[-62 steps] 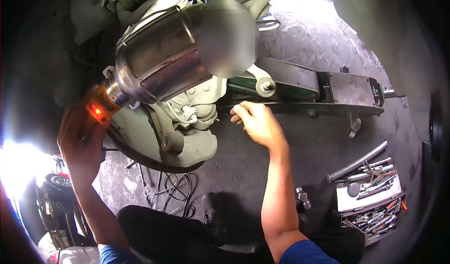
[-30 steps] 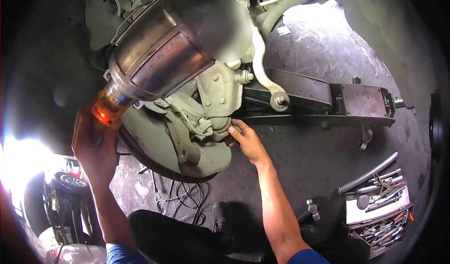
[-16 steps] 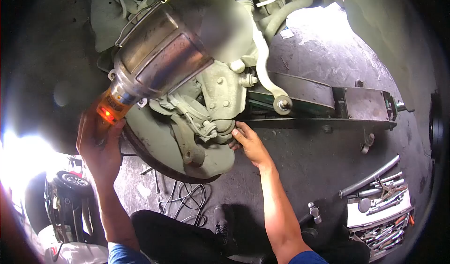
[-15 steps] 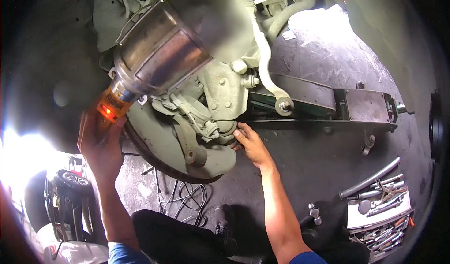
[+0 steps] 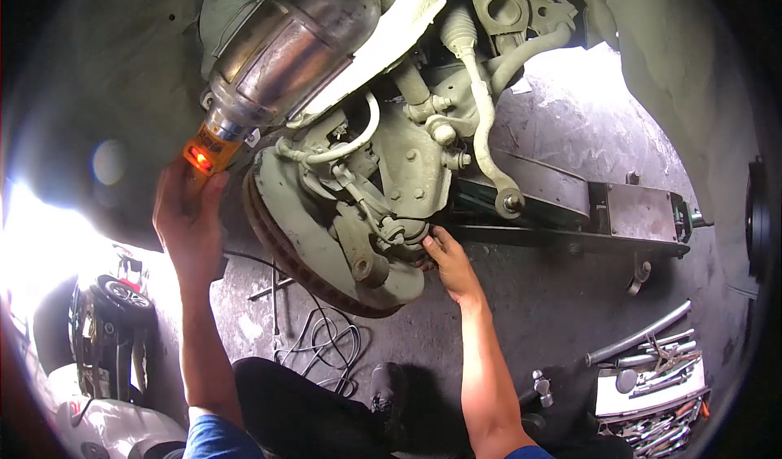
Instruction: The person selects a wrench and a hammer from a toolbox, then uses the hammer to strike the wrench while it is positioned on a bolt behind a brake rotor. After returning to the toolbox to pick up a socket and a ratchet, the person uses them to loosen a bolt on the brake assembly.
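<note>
My left hand (image 5: 189, 215) is wrapped round the orange handle of a caged work lamp (image 5: 297, 52), its metal hood raised at the upper left. A red light glows on the handle. My right hand (image 5: 450, 265) touches the lower part of the steering knuckle (image 5: 411, 170), its thumb against a rounded ring-shaped part (image 5: 411, 229). The fingertips curl behind that part, so whether they grip it is hidden. Left of this hand is the brake disc (image 5: 281, 255) with its dust shield. A bent tie rod (image 5: 486, 137) hangs above right, its end free.
A long floor jack (image 5: 643, 210) reaches under the car from the right. Wrenches and other hand tools (image 5: 664, 377) lie at the lower right, near a hammer (image 5: 542, 387). A coiled cable (image 5: 330, 341) lies on the floor below the disc. Another car's wheel (image 5: 126, 292) shows at left.
The view has shifted, so the suspension parts sit lower and further right. The lamp now covers less of the upper parts. My right hand stays at the knuckle's lower part.
</note>
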### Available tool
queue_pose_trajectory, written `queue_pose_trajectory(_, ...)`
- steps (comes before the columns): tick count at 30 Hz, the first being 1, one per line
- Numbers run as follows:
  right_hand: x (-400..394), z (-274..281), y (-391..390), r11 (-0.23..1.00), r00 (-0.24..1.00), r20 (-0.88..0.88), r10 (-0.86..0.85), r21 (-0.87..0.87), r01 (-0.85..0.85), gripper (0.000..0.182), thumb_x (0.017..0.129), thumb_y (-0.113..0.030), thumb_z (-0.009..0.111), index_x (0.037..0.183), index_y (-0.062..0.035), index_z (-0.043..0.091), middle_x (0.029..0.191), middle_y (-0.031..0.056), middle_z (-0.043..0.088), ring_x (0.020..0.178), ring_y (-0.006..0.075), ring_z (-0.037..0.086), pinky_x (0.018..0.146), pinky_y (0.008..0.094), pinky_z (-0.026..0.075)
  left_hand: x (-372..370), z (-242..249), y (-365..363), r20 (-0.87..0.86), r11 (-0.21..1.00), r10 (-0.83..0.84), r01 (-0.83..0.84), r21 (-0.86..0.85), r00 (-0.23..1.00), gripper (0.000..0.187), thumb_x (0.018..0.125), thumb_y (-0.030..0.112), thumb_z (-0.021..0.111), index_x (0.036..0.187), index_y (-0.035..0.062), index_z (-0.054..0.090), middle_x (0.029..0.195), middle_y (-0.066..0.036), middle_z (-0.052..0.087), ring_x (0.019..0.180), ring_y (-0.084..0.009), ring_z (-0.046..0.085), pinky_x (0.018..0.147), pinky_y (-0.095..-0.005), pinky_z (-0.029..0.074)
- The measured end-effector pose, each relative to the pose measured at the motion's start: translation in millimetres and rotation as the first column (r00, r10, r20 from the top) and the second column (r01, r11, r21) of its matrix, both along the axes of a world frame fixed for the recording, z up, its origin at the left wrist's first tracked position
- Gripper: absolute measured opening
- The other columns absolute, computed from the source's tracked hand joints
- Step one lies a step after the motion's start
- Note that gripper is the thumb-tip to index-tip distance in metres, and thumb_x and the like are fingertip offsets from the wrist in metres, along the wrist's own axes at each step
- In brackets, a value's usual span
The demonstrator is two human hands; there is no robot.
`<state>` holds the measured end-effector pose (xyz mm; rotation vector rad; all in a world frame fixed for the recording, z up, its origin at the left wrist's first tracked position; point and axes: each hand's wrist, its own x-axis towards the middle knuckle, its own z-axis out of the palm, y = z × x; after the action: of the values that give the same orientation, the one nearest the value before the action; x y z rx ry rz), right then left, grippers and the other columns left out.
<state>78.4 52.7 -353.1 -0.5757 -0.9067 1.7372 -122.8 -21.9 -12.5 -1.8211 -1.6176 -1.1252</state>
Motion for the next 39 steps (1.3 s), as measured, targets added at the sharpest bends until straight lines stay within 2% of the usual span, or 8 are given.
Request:
queue_pose_trajectory(14, 2, 4, -3, 1.0, 1.0, 0.009, -0.005, -0.01, 0.005, 0.069, 0.102, -0.035, 0.061, 0.147, 0.0112, 0.037, 0.123, 0.0182, 0.064, 0.088, 0.018, 0.064, 0.073, 0.0301, 0.053, 5, 1, -7, -0.117, 0.995, 0.014, -0.026, -0.1, 0.993, 0.044, 0.089, 0.009, 0.076, 0.13, -0.001, 0.061, 0.112, -0.012, 0.064, 0.106, -0.0203, 0.064, 0.094, -0.0354, 0.051)
queue_pose_trajectory(17, 1, 3, -3, 1.0, 1.0, 0.012, -0.014, -0.014, 0.015, 0.069, 0.103, -0.036, 0.06, 0.148, 0.0113, 0.037, 0.123, 0.0183, 0.064, 0.086, 0.0178, 0.064, 0.073, 0.03, 0.053, 0, -5, -5, -0.136, 0.997, -0.029, 0.019, -0.073, 0.99, 0.047, 0.089, 0.009, 0.076, 0.132, 0.0008, 0.061, 0.114, -0.012, 0.064, 0.106, -0.0228, 0.065, 0.094, -0.0371, 0.052)
queue_pose_trajectory(20, 3, 5, -4, 1.0, 1.0, 0.002, -0.002, 0.006, 0.002, 0.071, 0.103, -0.036, 0.06, 0.149, 0.0121, 0.035, 0.124, 0.0193, 0.064, 0.086, 0.0185, 0.065, 0.073, 0.0301, 0.053, -1, -6, -7, -0.181, 0.997, 0.001, -0.014, -0.072, 0.983, 0.049, 0.089, 0.01, 0.076, 0.135, 0.0041, 0.062, 0.115, -0.012, 0.065, 0.107, -0.0246, 0.065, 0.094, -0.0383, 0.052)
queue_pose_trajectory(23, 0, -1, -1, 1.0, 1.0, 0.011, -0.004, 0.005, 0.004, 0.071, 0.103, -0.035, 0.06, 0.149, 0.0124, 0.034, 0.125, 0.0201, 0.063, 0.086, 0.0191, 0.065, 0.073, 0.0304, 0.053, -3, -4, -7, -0.172, 0.996, -0.001, -0.014, -0.089, 0.985, 0.05, 0.089, 0.01, 0.077, 0.137, 0.0074, 0.062, 0.116, -0.012, 0.065, 0.108, -0.0242, 0.065, 0.095, -0.038, 0.052)
queue_pose_trajectory(29, -1, -1, -1, 1.0, 1.0, -0.008, -0.005, -0.024, 0.005, 0.073, 0.102, -0.036, 0.061, 0.149, 0.0129, 0.033, 0.125, 0.0212, 0.064, 0.085, 0.0195, 0.066, 0.073, 0.03, 0.053, -2, -4, -6, -0.16, 0.997, -0.014, 0.002, -0.077, 0.987, 0.047, 0.091, 0.01, 0.074, 0.136, 0.0072, 0.062, 0.116, -0.012, 0.065, 0.111, -0.0256, 0.064, 0.095, -0.0387, 0.051)
queue_pose_trajectory(32, 0, -2, -1, 1.0, 1.0, -0.003, 0.004, -0.01, -0.004, 0.073, 0.102, -0.035, 0.061, 0.149, 0.0129, 0.033, 0.125, 0.0213, 0.064, 0.085, 0.0193, 0.066, 0.072, 0.0298, 0.053, 0, -3, -5, -0.301, 0.976, 0.158, -0.194, -0.094, 0.94, 0.046, 0.091, 0.012, 0.073, 0.135, 0.0059, 0.062, 0.118, -0.012, 0.064, 0.114, -0.0288, 0.062, 0.097, -0.0401, 0.049)
queue_pose_trajectory(35, 0, -1, -1, 1.0, 1.0, 0.008, -0.007, -0.018, 0.007, 0.073, 0.102, -0.035, 0.061, 0.149, 0.0129, 0.033, 0.124, 0.0211, 0.064, 0.083, 0.0187, 0.066, 0.072, 0.0299, 0.053, -23, -9, 6, -0.278, 0.991, 0.087, -0.112, -0.076, 0.957, 0.045, 0.092, 0.015, 0.072, 0.135, 0.0041, 0.061, 0.118, -0.013, 0.064, 0.115, -0.0314, 0.06, 0.099, -0.0403, 0.047)
queue_pose_trajectory(39, 0, -3, 0, 1.0, 1.0, 0.014, 0.005, -0.004, -0.005, 0.074, 0.101, -0.036, 0.062, 0.149, 0.013, 0.033, 0.129, 0.0232, 0.061, 0.096, 0.0212, 0.066, 0.074, 0.0306, 0.054, -29, -10, 18, -0.069, 0.983, 0.079, -0.089, -0.163, 0.995, 0.043, 0.096, 0.016, 0.069, 0.135, 0.0003, 0.059, 0.121, -0.015, 0.065, 0.115, -0.0283, 0.062, 0.1, -0.039, 0.047)
